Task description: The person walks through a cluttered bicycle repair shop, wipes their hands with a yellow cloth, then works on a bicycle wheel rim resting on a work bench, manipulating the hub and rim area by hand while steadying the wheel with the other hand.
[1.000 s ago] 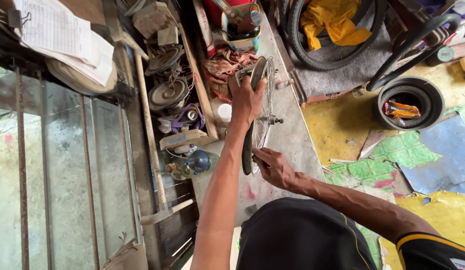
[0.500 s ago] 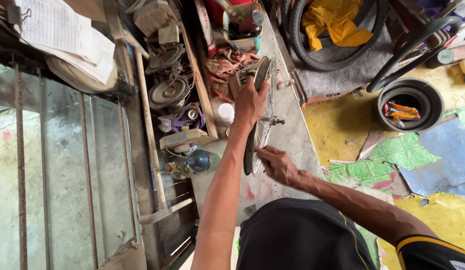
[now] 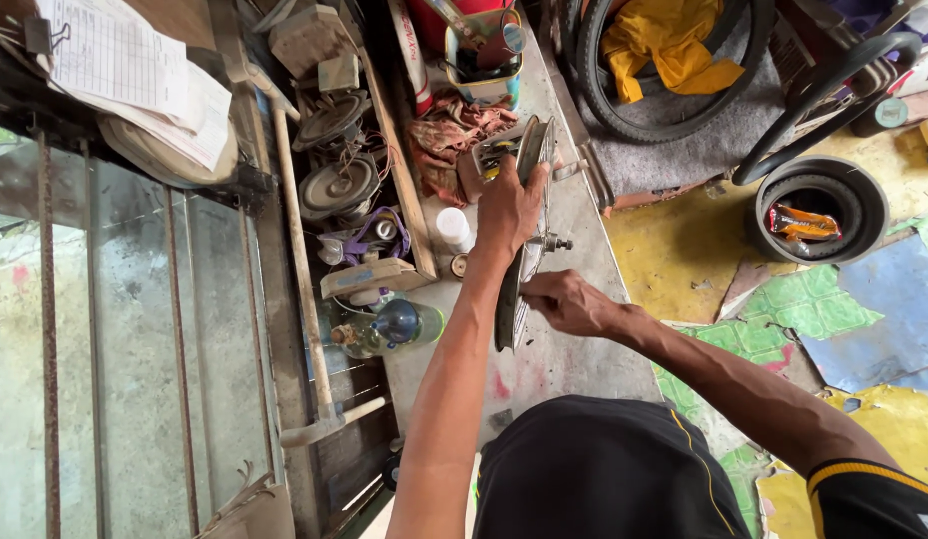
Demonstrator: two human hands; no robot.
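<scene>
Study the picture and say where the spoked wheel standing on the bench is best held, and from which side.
Grip the spoked wheel at its rim, from above, as the left hand does. It stands on edge, so the top of the rim is free; the axle juts out sideways, and the right hand is at the spokes.

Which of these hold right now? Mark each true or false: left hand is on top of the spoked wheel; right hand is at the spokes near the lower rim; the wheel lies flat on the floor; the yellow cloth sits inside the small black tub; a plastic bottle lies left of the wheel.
1. The left hand rests on the upper edge of the wheel: true.
2. The right hand is at the spokes near the lower rim: true.
3. The wheel lies flat: false, it stands on edge.
4. The yellow cloth is in the black tub: false, it lies inside the tyre.
5. A plastic bottle lies left of the wheel: true.
</scene>
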